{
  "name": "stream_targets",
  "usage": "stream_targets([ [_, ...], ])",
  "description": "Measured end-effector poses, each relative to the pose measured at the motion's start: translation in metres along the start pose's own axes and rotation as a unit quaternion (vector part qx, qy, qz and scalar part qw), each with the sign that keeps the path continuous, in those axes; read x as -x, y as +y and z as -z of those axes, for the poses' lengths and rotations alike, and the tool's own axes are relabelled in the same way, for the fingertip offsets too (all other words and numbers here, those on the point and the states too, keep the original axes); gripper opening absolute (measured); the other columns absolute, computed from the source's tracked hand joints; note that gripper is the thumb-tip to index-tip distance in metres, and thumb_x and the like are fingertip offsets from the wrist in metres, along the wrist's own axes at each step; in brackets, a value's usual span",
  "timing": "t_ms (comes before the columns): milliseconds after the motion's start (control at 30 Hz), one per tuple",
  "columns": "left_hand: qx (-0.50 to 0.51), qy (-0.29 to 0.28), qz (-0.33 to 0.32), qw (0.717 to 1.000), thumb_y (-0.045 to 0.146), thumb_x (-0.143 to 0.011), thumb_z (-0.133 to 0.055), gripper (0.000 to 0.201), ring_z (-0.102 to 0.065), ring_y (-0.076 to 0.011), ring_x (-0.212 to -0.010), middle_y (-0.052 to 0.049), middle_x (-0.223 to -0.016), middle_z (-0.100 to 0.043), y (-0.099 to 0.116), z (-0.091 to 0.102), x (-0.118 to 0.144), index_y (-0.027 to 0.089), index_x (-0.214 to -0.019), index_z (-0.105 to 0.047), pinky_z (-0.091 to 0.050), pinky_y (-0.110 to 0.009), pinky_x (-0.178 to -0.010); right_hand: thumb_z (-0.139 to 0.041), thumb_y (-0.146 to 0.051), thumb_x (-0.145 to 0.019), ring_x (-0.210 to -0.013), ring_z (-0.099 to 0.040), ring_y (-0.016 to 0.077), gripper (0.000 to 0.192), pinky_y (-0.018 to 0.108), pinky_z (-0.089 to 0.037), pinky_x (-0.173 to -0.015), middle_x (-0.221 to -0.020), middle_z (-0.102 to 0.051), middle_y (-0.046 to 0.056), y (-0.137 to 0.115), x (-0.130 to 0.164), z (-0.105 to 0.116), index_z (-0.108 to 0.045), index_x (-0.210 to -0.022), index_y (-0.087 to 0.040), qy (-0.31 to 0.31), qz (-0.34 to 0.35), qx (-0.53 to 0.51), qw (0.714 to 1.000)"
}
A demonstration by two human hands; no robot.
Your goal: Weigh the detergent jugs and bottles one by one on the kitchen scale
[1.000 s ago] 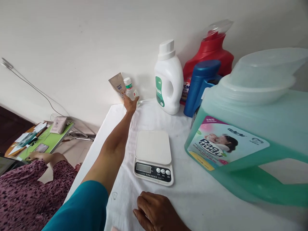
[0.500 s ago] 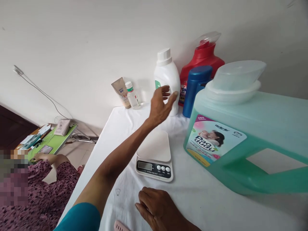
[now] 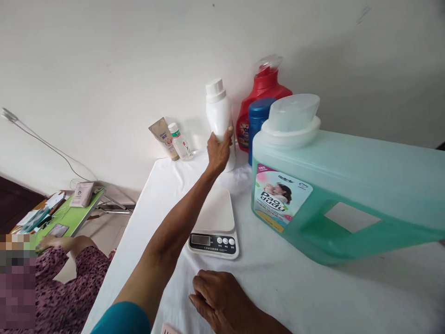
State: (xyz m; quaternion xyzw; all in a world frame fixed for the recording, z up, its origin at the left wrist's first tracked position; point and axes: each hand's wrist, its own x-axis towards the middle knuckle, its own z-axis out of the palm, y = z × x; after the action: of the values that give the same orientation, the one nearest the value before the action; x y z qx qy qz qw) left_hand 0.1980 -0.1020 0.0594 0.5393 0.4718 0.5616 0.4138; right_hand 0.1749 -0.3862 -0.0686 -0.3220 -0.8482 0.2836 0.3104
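Observation:
My left hand (image 3: 219,150) reaches far across the table and grips a white detergent bottle (image 3: 217,109) low on its body. The bottle has turned so its narrow side faces me. My right hand (image 3: 222,301) rests on the white cloth (image 3: 278,287) at the near edge, holding nothing, fingers loosely spread. A white kitchen scale (image 3: 215,222) with a dark display sits between my two hands, its platform bare.
A large green jug (image 3: 347,195) fills the right side. A red bottle (image 3: 267,90) and a blue bottle (image 3: 259,116) stand at the wall, with a beige tube (image 3: 162,137) and a small clear bottle (image 3: 179,141) further left. Another person's sleeve (image 3: 66,287) and a green table (image 3: 74,218) are at left.
My left hand left the small clear bottle, swung right and closed on the white detergent bottle, which has rotated. My right hand stayed on the cloth.

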Motion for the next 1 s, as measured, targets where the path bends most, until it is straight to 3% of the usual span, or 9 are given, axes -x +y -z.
stream_targets([
  [100,-0.007,0.02,-0.031,0.999,0.059,-0.082,-0.072,0.042,-0.06,-0.0163,-0.069,-0.002,-0.069,-0.062,0.006,0.024,0.009,0.018,-0.079,-0.063,-0.05,-0.031,-0.068,-0.061,-0.017,-0.088,-0.061,-0.048,0.0101,0.025,0.027,-0.026,-0.058,-0.074,-0.056,-0.004,0.0,0.001,0.0,-0.039,-0.075,-0.021,0.007,-0.001,0.002,1.0],
  [267,0.036,0.081,-0.035,0.995,0.057,-0.072,-0.081,0.042,-0.066,-0.0208,-0.081,-0.004,-0.074,-0.067,0.013,0.052,0.018,0.019,-0.085,-0.068,-0.054,-0.032,-0.068,-0.062,-0.015,-0.088,-0.06,-0.048,0.0099,0.025,0.027,-0.024,-0.057,-0.073,-0.056,-0.004,0.001,0.001,-0.002,-0.04,-0.076,-0.021,0.018,0.007,0.019,1.0],
  [433,0.028,0.136,-0.021,0.99,0.059,-0.069,-0.081,0.043,-0.053,-0.0133,-0.058,0.002,-0.058,-0.051,0.01,0.073,0.019,0.021,-0.07,-0.06,-0.042,-0.027,-0.05,-0.062,-0.015,-0.087,-0.058,-0.046,0.0099,0.026,0.026,-0.024,-0.056,-0.07,-0.054,-0.003,0.0,0.001,0.0,-0.04,-0.075,-0.021,0.013,0.007,0.026,1.0],
  [600,0.016,0.137,-0.064,0.988,0.059,-0.068,-0.081,0.051,-0.043,-0.0096,-0.05,0.005,-0.052,-0.039,0.025,0.096,0.035,0.021,-0.059,-0.049,-0.035,-0.026,-0.047,-0.058,-0.014,-0.089,-0.057,-0.042,0.0098,0.024,0.027,-0.024,-0.056,-0.07,-0.053,-0.003,-0.002,0.0,0.004,-0.041,-0.073,-0.02,0.018,0.001,0.016,1.0],
  [833,0.044,0.146,-0.117,0.981,0.059,-0.072,-0.078,0.055,-0.032,-0.0079,-0.044,0.006,-0.049,-0.03,0.067,0.127,0.068,0.023,-0.056,-0.04,-0.035,-0.027,-0.043,-0.055,-0.016,-0.093,-0.057,-0.038,0.0098,0.025,0.027,-0.022,-0.056,-0.07,-0.052,-0.003,-0.003,0.0,0.005,-0.041,-0.072,-0.019,0.009,-0.004,0.014,1.0],
  [1000,0.034,0.137,-0.133,0.981,0.057,-0.073,-0.078,0.056,-0.026,-0.0077,-0.042,0.007,-0.047,-0.026,0.083,0.144,0.091,0.024,-0.056,-0.035,-0.036,-0.027,-0.043,-0.055,-0.015,-0.093,-0.057,-0.036,0.0094,0.026,0.027,-0.022,-0.056,-0.069,-0.051,-0.003,-0.003,-0.001,0.004,-0.041,-0.072,-0.019,0.014,0.0,0.023,1.0],
])
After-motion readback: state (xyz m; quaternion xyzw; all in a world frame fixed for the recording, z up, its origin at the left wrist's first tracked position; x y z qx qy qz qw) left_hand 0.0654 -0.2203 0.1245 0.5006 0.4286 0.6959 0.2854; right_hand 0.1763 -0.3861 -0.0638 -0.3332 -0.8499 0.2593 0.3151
